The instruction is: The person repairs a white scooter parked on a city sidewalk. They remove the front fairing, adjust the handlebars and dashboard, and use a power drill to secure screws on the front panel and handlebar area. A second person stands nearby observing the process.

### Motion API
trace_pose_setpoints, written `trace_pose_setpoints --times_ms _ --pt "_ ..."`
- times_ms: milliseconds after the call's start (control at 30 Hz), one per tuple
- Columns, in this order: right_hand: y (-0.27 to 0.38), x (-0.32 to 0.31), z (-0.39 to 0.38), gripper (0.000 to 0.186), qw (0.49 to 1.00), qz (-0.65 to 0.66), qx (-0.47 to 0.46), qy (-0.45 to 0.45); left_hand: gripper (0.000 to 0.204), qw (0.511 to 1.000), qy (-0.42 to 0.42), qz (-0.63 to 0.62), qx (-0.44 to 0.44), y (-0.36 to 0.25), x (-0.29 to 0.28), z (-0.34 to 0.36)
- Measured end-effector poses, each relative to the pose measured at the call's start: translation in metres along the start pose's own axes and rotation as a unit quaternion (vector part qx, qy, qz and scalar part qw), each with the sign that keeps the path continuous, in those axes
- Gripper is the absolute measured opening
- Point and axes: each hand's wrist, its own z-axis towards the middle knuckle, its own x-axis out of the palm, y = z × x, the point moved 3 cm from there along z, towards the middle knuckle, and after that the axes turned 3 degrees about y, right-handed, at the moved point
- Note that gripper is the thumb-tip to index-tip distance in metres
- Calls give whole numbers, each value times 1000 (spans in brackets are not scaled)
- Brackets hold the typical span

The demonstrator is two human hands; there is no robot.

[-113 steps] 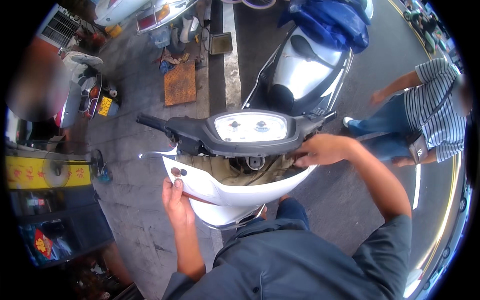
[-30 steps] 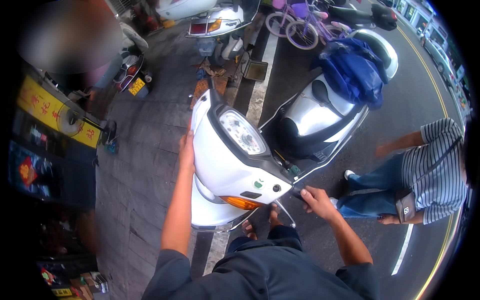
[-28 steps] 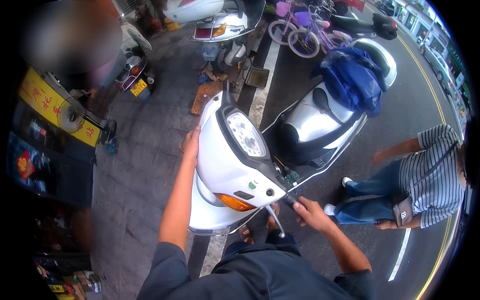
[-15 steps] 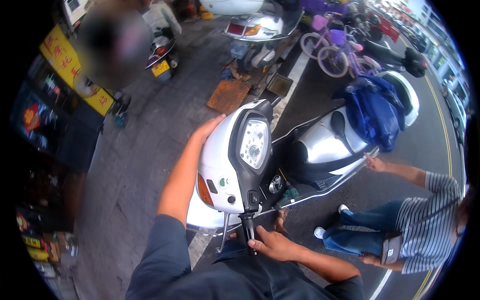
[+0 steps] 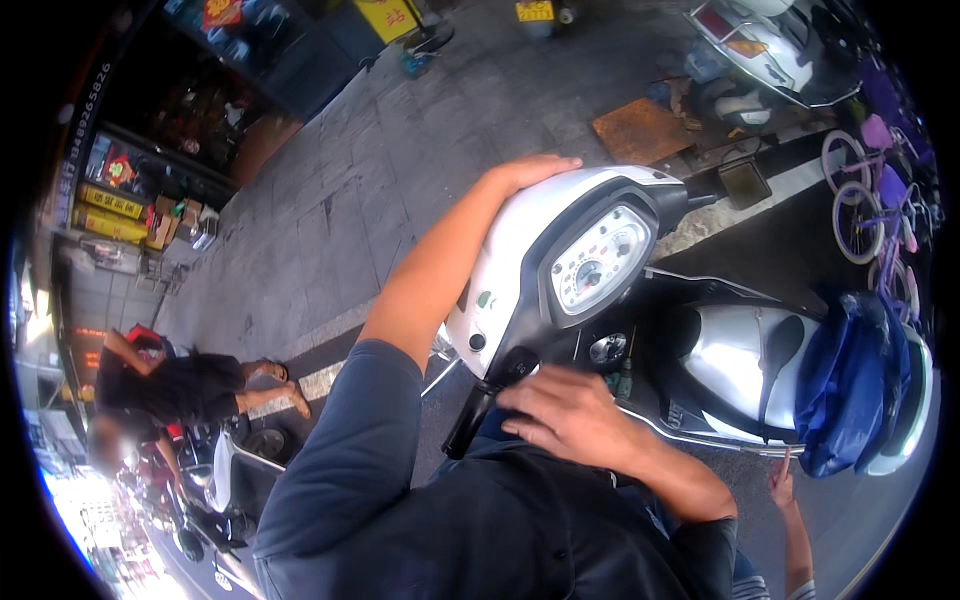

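A white scooter stands in front of me, its front cowl [image 5: 510, 255] and round-edged dashboard [image 5: 600, 262] nearest. My left hand [image 5: 535, 172] lies flat over the top of the cowl, fingers stretched out. Beside the black switch block, my right hand [image 5: 565, 410] hovers with loosely bent fingers, slightly blurred and apart from the black handlebar grip [image 5: 468, 420]. The far grip [image 5: 698, 202] sticks out beyond the dashboard. Behind it are the silver-and-black seat [image 5: 745, 350] and a blue cover [image 5: 855, 385] bunched over the rear. A green-handled tool [image 5: 620, 380] rests in the footwell area.
Another person's hand [image 5: 782, 485] points at the scooter's side rail. At the left, a person in dark clothes [image 5: 165, 395] is beside parked scooters. A rusty metal plate [image 5: 643, 130] lies on the paving, with another white scooter [image 5: 765, 50] and purple bicycles [image 5: 868, 200] at the right.
My view has turned left, so the scooter appears swung round. My right hand has come off the handlebar grip toward the switch block. My left hand stays on the cowl.
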Motion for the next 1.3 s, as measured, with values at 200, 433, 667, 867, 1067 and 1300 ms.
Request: trace_pose_setpoints --times_ms 200,433,667,867,1067,1300 --pt "-32 -19 63 42 983 -130 -116 65 68 1000 18 18 -1 -17 6 -7" --pt "-36 -28 80 40 977 -131 -100 136 67 1000 11 19 19 -11 2 3" --pt "-39 -25 81 36 973 -108 -132 158 78 990 41 -133 -29 51 -9 -9" --pt "-49 -26 79 31 970 -90 -190 120 76 990 -5 -122 -75 40 -6 -20" --pt "-58 -20 75 37 966 -102 -206 121 72 991 -26 -111 -75 46 -12 -6" --pt "-67 -33 74 42 965 -144 -218 28 64 989 -32 -117 -79 49 -7 -4"
